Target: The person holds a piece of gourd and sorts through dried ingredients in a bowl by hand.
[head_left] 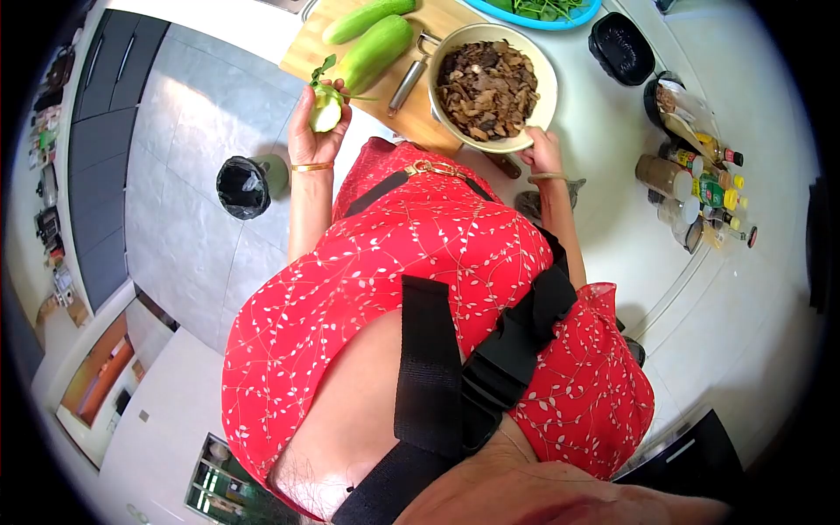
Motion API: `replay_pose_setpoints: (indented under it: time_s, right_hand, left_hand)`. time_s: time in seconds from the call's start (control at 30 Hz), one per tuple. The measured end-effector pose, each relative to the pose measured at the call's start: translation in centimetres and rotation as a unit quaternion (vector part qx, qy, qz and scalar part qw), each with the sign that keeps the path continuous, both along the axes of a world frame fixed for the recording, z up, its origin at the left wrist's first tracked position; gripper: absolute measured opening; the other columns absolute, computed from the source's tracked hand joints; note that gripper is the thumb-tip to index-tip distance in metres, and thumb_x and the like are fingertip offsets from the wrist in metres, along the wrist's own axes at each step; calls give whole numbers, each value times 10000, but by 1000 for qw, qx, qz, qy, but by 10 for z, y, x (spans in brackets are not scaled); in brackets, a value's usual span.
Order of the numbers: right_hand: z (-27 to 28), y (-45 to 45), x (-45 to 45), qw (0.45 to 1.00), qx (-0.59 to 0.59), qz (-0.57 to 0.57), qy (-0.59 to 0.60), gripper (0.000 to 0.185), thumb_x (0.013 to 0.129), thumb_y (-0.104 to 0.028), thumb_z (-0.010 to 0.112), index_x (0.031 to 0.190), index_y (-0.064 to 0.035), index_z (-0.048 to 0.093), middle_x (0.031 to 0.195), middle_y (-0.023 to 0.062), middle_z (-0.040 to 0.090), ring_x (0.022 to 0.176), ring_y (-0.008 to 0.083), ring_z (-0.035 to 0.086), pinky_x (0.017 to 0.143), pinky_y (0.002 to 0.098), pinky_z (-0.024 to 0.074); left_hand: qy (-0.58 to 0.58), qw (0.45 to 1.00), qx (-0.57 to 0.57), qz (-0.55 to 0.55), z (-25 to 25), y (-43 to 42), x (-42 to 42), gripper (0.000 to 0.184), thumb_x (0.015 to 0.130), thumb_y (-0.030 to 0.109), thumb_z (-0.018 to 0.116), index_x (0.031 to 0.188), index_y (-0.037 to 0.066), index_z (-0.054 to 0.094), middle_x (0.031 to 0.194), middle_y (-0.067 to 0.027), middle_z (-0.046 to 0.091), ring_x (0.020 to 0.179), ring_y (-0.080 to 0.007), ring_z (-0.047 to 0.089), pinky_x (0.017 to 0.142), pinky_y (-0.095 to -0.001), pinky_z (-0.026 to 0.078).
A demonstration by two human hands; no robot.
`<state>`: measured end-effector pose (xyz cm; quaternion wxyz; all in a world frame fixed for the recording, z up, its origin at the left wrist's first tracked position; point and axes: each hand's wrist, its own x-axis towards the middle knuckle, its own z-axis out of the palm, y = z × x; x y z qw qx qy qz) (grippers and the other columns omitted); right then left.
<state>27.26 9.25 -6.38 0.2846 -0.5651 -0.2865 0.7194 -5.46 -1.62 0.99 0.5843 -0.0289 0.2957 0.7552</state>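
My left hand is closed around a pale green, peeled-looking vegetable piece with a leafy stem, held beside the cutting board. My right hand grips the near right rim of a cream bowl, which is full of brown chopped pieces that I cannot identify. The bowl overlaps the board's right side. Between the hands, a metal-handled peeler lies on the board. Two long green gourds rest beyond my left hand. A brown handle shows below the bowl, its other end hidden.
A blue basin of leafy greens is at the back, near a black plastic tray. Several seasoning bottles and jars stand on the right of the counter. A lined bin stands on the floor at left.
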Motion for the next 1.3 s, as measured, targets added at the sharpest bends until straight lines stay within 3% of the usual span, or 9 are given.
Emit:
replay_pose_setpoints:
  time_s: [0.13,0.37,0.53,0.63,0.7,0.77,1.0,1.17,1.3]
  right_hand:
    - [6,-7,33,1000,15,-22,5,137,763,-137,467,733,-4,486,533,38,471,359,66,349,331,211,238]
    - [-4,-12,71,988,10,-107,-113,140,754,-133,467,733,4,481,549,88,505,375,88,394,331,212,251]
    - [-23,-13,89,991,4,-100,-92,125,760,-155,494,746,-31,499,580,38,495,384,80,389,332,201,254]
    - [-35,-21,83,975,-30,-199,-91,191,761,-182,534,842,-12,498,655,37,512,427,82,396,342,222,252]
    - [-37,-28,75,965,-28,-250,-71,188,765,-220,537,779,-35,510,573,12,461,386,79,351,343,222,259]
    - [-25,-42,56,954,14,-240,-179,221,769,-231,515,774,-10,504,566,37,480,383,94,375,332,234,272]
    - [-34,-41,34,950,-60,-294,-89,200,776,-189,472,786,10,470,594,115,515,372,102,339,315,229,244]
    - [-30,-37,37,955,-3,-278,-99,143,763,-137,462,769,6,462,544,58,463,377,95,349,312,230,233]
    - [8,-41,37,948,71,-301,-81,108,760,-110,461,755,-3,454,516,14,410,386,87,360,312,229,233]
  left_hand:
    - [0,1000,-12,-5,-1,-4,2,303,816,238,565,986,-7,511,1021,-170,506,950,-266,487,709,-323,484]
    - [-3,1000,-18,-15,2,-1,3,265,817,219,563,965,2,526,992,-174,538,892,-254,538,691,-322,499]
    - [5,999,-21,-35,5,2,4,280,825,220,550,986,-6,515,1008,-184,530,909,-264,528,716,-328,490]
    - [-19,998,0,-56,2,4,2,303,832,234,540,1016,-4,504,1033,-177,520,928,-264,516,740,-331,475]
    - [-11,998,-11,-66,4,7,5,305,836,243,533,1024,6,500,1040,-165,513,939,-256,507,732,-331,470]
    - [-2,998,-13,-62,4,9,7,356,832,254,537,1058,-15,477,1049,-197,484,946,-274,468,729,-323,454]
    - [0,995,-10,-94,10,14,12,342,836,260,530,1044,-7,481,1048,-177,481,948,-264,472,724,-323,460]
    - [18,995,-20,-98,13,11,11,315,838,264,527,1009,1,496,1039,-155,504,928,-248,502,713,-321,474]
    - [12,995,-22,-94,11,11,9,327,837,258,530,1023,-9,492,1032,-166,506,927,-251,497,716,-316,469]
